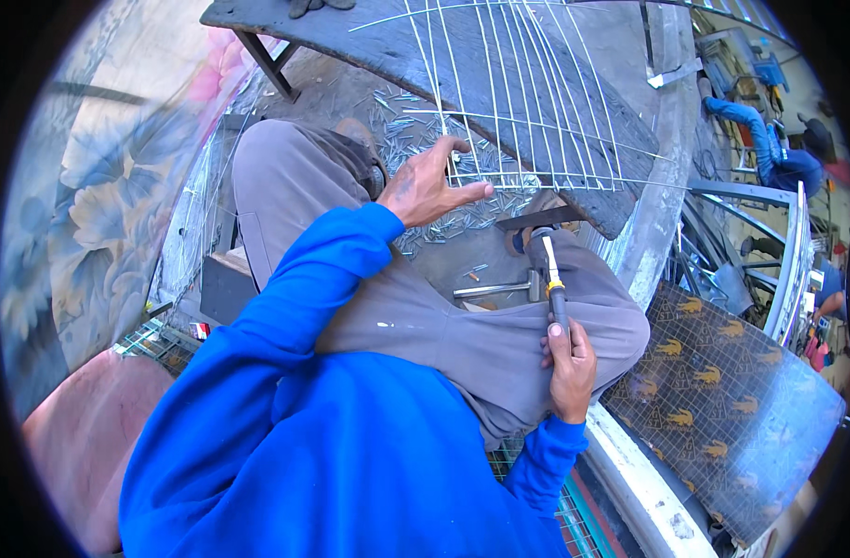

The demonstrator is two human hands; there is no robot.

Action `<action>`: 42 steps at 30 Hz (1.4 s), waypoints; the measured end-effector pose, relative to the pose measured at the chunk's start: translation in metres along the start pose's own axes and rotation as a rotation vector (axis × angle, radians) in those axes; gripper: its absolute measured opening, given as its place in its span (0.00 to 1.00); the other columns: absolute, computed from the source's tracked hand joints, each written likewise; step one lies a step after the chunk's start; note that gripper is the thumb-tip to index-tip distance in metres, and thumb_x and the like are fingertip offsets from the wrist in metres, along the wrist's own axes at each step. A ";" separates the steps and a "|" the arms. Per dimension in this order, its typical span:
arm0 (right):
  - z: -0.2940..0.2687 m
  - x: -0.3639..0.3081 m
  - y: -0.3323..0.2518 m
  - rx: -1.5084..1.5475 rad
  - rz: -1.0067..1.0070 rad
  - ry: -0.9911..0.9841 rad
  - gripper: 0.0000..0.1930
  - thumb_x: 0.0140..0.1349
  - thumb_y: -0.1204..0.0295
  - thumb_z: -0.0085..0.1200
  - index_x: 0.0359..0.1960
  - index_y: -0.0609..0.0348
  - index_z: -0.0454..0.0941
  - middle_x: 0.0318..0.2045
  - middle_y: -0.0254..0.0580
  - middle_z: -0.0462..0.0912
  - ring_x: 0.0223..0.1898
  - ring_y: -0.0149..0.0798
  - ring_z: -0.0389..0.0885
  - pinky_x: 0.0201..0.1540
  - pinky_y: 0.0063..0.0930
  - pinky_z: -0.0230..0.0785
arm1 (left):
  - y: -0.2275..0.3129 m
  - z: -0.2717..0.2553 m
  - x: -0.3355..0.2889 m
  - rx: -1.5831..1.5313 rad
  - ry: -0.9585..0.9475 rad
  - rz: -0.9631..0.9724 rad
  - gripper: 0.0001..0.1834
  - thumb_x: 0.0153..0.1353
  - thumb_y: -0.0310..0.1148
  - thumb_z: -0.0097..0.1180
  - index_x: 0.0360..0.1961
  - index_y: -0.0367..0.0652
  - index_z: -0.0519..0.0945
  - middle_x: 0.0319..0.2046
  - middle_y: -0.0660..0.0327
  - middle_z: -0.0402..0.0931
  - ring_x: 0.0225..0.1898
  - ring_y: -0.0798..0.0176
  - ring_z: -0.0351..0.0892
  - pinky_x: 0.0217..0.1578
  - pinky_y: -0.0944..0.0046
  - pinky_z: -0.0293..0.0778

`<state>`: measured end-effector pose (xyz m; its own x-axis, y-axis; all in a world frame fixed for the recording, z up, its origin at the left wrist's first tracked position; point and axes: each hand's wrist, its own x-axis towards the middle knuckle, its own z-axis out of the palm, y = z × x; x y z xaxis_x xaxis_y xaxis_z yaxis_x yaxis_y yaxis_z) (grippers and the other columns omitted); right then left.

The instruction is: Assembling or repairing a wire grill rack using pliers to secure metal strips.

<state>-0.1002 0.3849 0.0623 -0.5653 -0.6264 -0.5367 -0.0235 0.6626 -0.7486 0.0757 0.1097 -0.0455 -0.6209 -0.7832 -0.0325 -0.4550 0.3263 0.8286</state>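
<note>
1) a long, worn, dark wooden bench (369, 35) crosses the upper middle, propped on a dark metal leg (269, 67)
2) below it the grey concrete floor (434, 265) is strewn with short cut bits of metal (388, 113), and a hammer (499, 289) lies between the person's legs
3) at the right a dark board with gold printed figures (722, 409) leans near a pale metal frame (793, 270); farther back, a person in blue (755, 126) is partly in view
4) at the left hangs a pale cloth with large flowers (104, 219)
5) the wire grid (536, 127) lies over the bench, its near edge jutting past it: thin, pale rods, long ones in a slight fan, a few crossing them, some ends sticking out
6) the left hand (431, 184) is at the grid's near left corner, thumb and fingers apart; whether it touches a rod i cannot tell
7) the right hand (571, 361) is clamped on the dark handle of a hand tool (556, 287) with a yellow collar and a pale tip, held over the right thigh
</note>
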 end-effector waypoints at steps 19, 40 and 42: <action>0.025 0.023 -0.054 -0.076 -0.189 0.025 0.19 0.72 0.59 0.57 0.52 0.65 0.80 0.31 0.33 0.79 0.32 0.26 0.74 0.36 0.24 0.68 | 0.003 -0.016 0.005 -0.064 -0.192 -0.199 0.46 0.58 0.53 0.69 0.70 0.49 0.58 0.37 0.35 0.81 0.47 0.28 0.81 0.50 0.39 0.74; 0.151 0.169 -0.155 -0.154 -0.380 -0.086 0.23 0.70 0.54 0.53 0.45 0.68 0.81 0.29 0.52 0.84 0.33 0.46 0.84 0.39 0.41 0.72 | 0.008 -0.023 0.007 -0.058 -0.218 -0.173 0.46 0.57 0.53 0.69 0.71 0.51 0.60 0.40 0.39 0.82 0.47 0.32 0.82 0.50 0.41 0.75; 0.146 0.162 -0.156 -0.097 -0.380 -0.112 0.22 0.70 0.55 0.53 0.44 0.68 0.81 0.27 0.47 0.83 0.31 0.40 0.82 0.37 0.38 0.71 | 0.008 -0.023 0.007 -0.047 -0.238 -0.191 0.46 0.57 0.53 0.69 0.71 0.50 0.60 0.40 0.38 0.82 0.47 0.32 0.82 0.50 0.41 0.75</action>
<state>-0.0678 0.1200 0.0347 -0.4080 -0.8715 -0.2723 -0.2937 0.4076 -0.8646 0.0822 0.0947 -0.0262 -0.6612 -0.6807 -0.3156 -0.5513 0.1555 0.8197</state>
